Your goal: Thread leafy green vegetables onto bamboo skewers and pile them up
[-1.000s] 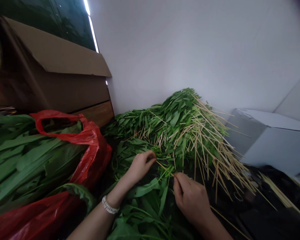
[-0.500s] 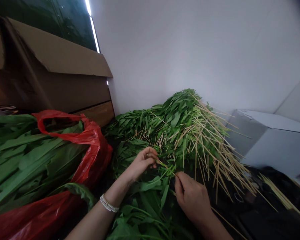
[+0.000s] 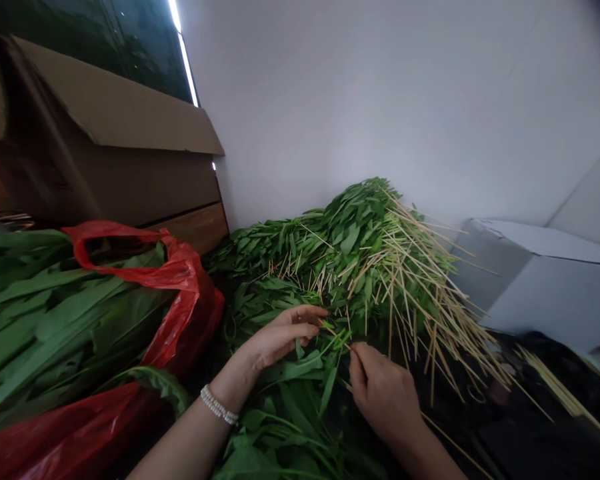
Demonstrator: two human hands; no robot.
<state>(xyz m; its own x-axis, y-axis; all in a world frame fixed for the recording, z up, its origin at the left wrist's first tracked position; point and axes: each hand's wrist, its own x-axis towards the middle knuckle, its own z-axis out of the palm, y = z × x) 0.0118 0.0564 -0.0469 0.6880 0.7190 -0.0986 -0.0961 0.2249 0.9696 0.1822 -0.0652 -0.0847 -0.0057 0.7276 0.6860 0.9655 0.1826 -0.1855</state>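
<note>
My right hand [image 3: 386,387] pinches the lower end of a thin wooden skewer [image 3: 330,329]. Green stems [image 3: 338,342] of a leafy vegetable are gathered along its middle, and their long leaves [image 3: 300,369] hang below. At the skewer's far end, my left hand [image 3: 283,335] is open, its fingers stretched out and the thumb apart from them. Whether its fingertips touch the skewer I cannot tell. Loose greens [image 3: 275,440] lie beneath both hands. Just beyond them is a heap of skewered greens [image 3: 355,233], with many bare skewer ends [image 3: 445,327] pointing right.
At left a red plastic bag [image 3: 185,300] holds large green leaves [image 3: 65,327]. Behind it stands an open cardboard box [image 3: 125,180]. A white box [image 3: 555,287] is at right, with a bundle of skewers [image 3: 555,387] in front. A pale wall [image 3: 355,100] rises behind the heap.
My left hand's fingers have straightened and spread from their curled position by the skewer's end. My right hand stays in place with the skewer.
</note>
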